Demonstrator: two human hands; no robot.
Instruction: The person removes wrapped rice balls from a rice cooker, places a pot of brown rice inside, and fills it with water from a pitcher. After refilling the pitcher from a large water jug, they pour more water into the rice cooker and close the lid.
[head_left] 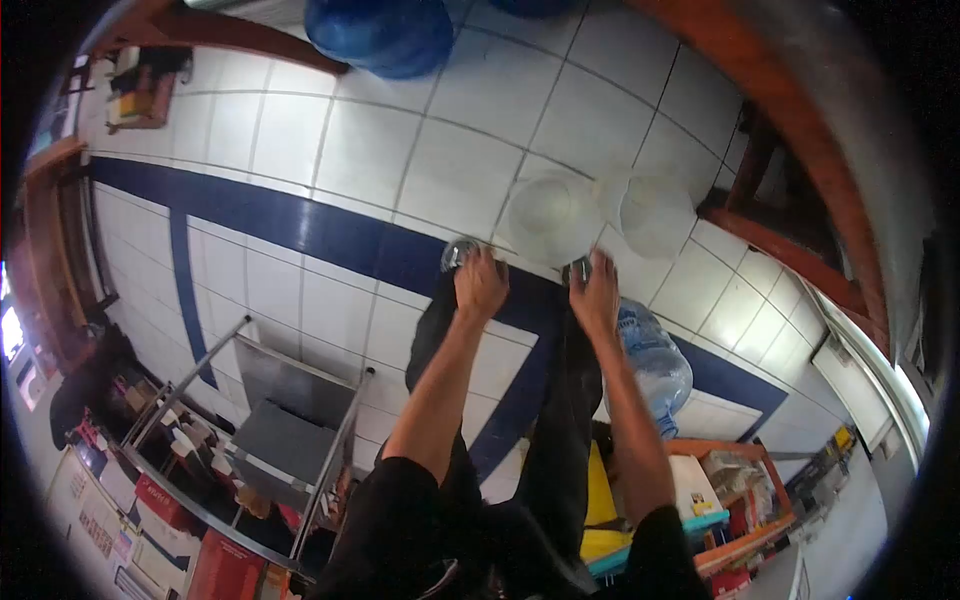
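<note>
My left hand (483, 284) reaches down near my left foot, fingers curled against a small, round, shiny, glassy-looking object (459, 252). Its exact kind is too small to tell. Beside my right foot, my right hand (598, 295) is closed at a small dark, shiny object (577, 270), partly hidden by the fingers. Just beyond both hands, a translucent white tub (550, 218) stands on the tiled floor. To its right is a second whitish, translucent container (657, 217). A clear blue water jug (652, 365) lies close to my right forearm.
A blue water jug (385, 35) stands at the far top. An orange-brown wooden frame (790, 270) borders the right. A metal-framed rack (290, 420) is at lower left. An orange crate (765, 500) with packed items sits at lower right.
</note>
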